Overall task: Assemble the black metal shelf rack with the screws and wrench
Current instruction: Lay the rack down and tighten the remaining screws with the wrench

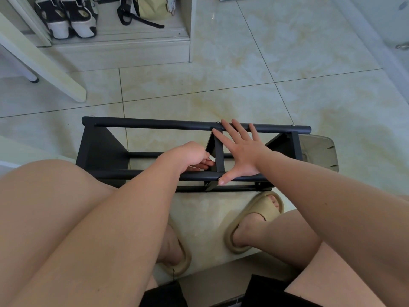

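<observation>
The rack point(155, 124) lies on its side on the floor point(243, 85), just ahead of the person's slippers point(254, 220), its long tubes running left to right; it looks like stiff painted steel, light enough to shift with one hand yet long enough to swing or rock if taken by one end; the round tubes are probably smooth and a little slippery, so the better hold is near a joint, where a flat brace meets a tube and gives the palm an edge to bear on. The end panels seem rigid; small screws point(218, 122) already sit along the far tube, so the frame should keep its shape under pressure.

The right hand point(241, 151) lies spread wide and flat over the middle brace point(219, 156); its fingers point(236, 127) reach straight to the far tube and touch it, and the thumb point(223, 180) stretches back to the near tube point(124, 175); nothing is gripped, it appears only to press the frame steady.

The left hand point(190, 156) reaches in between the tubes, just left of the brace; its fingers point(203, 166) are curled and pinch a pale strip point(211, 157) against the brace's edge; whether that is the wrench cannot be told; most of it is hidden behind the knuckles.
</observation>
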Motion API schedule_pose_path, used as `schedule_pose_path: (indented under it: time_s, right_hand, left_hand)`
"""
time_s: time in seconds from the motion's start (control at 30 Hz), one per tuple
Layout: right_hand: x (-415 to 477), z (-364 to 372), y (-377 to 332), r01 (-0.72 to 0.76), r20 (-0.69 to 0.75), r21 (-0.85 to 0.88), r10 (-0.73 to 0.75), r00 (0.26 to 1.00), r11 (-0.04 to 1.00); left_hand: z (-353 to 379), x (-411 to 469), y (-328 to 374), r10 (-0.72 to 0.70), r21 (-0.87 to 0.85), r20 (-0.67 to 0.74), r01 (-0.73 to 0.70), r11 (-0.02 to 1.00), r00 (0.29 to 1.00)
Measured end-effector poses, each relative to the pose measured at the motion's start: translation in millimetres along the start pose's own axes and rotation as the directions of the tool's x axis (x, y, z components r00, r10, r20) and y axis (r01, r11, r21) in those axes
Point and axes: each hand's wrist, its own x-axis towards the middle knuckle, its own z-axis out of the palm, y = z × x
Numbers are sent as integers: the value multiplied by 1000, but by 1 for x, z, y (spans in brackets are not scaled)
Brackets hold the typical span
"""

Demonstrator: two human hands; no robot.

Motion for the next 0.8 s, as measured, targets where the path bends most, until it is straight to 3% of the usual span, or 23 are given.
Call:
schedule_pose_path:
  time_s: [0.43,0.8]
  right_hand:
    - [-2,-4,-2,-5,25,-3,6,1000,1000]
    - [-3,-5,-2,-6,30,4,6,1000,1000]
  left_hand:
    - [-8,0,-6,102,225,87,-119,967,991]
    - [-13,2,-5,170,519,94,-194,832,981]
